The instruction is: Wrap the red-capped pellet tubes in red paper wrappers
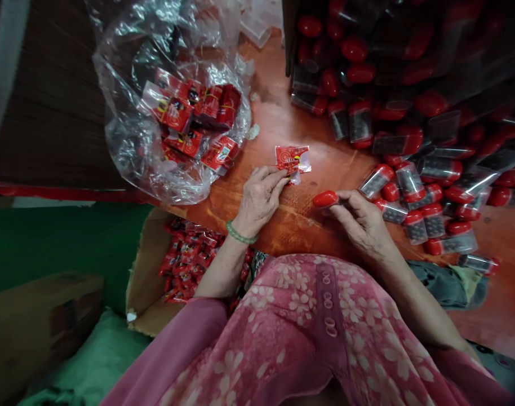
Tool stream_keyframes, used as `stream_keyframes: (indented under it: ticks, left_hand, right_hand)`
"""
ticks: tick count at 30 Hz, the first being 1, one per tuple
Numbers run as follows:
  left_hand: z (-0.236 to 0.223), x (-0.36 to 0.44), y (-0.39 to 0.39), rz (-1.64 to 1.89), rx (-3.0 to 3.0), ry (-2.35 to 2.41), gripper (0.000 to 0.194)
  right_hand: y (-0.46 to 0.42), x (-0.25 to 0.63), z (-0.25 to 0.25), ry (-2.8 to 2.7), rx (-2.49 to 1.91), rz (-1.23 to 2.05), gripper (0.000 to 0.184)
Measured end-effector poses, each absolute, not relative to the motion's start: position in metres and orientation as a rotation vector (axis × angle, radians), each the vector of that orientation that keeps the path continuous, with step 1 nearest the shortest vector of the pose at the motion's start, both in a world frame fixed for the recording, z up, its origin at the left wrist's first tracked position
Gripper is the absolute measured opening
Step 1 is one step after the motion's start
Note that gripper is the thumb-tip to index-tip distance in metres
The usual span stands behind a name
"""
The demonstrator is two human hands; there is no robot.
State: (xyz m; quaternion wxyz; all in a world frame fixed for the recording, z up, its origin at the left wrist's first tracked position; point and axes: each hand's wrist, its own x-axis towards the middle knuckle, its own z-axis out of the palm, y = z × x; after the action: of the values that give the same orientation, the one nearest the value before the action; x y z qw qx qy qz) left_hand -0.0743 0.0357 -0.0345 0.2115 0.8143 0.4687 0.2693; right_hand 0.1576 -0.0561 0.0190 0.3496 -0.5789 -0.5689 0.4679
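Note:
My left hand [260, 197], with a green bangle at its wrist, has its thumb and fingers together on the lower left edge of a small red printed card [292, 158]. The card lies on the orange tabletop, with a pale patch at its right end. To the right, my right hand [363, 220] grips a small container by its far end, with the glossy red cap [325, 199] pointing left toward the card. My fingers hide most of its body. Beside that hand lie several clear containers [409, 181] with red caps and dark round contents.
A large heap of red-capped containers [361, 121] covers the right side. At the upper left, a clear plastic bag [126, 141] holds banded bundles of red cards [177, 115]. Below the table edge, a cardboard box [145, 265] holds many small red packaged items [192, 254].

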Motion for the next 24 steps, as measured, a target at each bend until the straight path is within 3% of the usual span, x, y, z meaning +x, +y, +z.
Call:
stream_keyframes:
  ticks: [8, 17, 24]
  left_hand:
    - [-0.016, -0.075, 0.034, 0.976, 2.114, 1.257, 0.014]
    - [0.023, -0.073, 0.007, 1.007, 2.08, 1.041, 0.018]
    - [0.025, -0.071, -0.002, 1.034, 2.016, 0.864, 0.013]
  right_hand:
    - [-0.046, 0.16, 0.022, -1.321, -1.458, 1.243, 0.028]
    - [-0.047, 0.16, 0.055, -1.673, -1.459, 1.035, 0.024]
    - [-0.052, 0.162, 0.068, -2.031, -1.366, 0.916, 0.024]
